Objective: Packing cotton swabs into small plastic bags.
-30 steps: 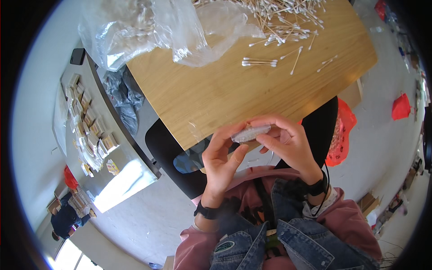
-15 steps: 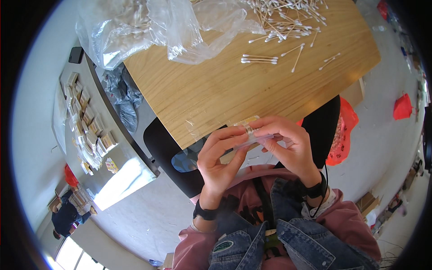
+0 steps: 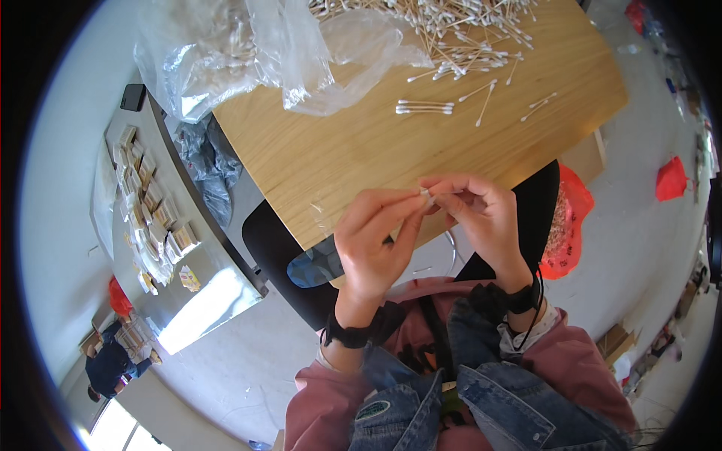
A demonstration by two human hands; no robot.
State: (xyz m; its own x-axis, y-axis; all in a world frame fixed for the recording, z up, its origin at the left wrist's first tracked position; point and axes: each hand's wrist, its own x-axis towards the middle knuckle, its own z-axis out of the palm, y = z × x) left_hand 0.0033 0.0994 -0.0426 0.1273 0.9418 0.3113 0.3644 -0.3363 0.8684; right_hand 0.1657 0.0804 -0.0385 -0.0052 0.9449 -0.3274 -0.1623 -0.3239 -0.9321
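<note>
My left hand and my right hand meet fingertip to fingertip over the near edge of the wooden table. Together they pinch a small white bundle of cotton swabs, mostly hidden by the fingers. A thin bit of clear film shows just left of my left hand. A large heap of loose cotton swabs lies at the far side of the table. A few swabs lie side by side nearer to me.
A crumpled clear plastic bag covers the table's far left corner. A black seat stands under the table edge, with a red bag to its right. A grey counter with small boxes and a phone runs along the left. Another person stands at the lower left.
The swab bundle, held crosswise between both hands a second ago, has been turned end-on and is now nearly hidden between the fingertips. Both hands have stayed over the table edge.
</note>
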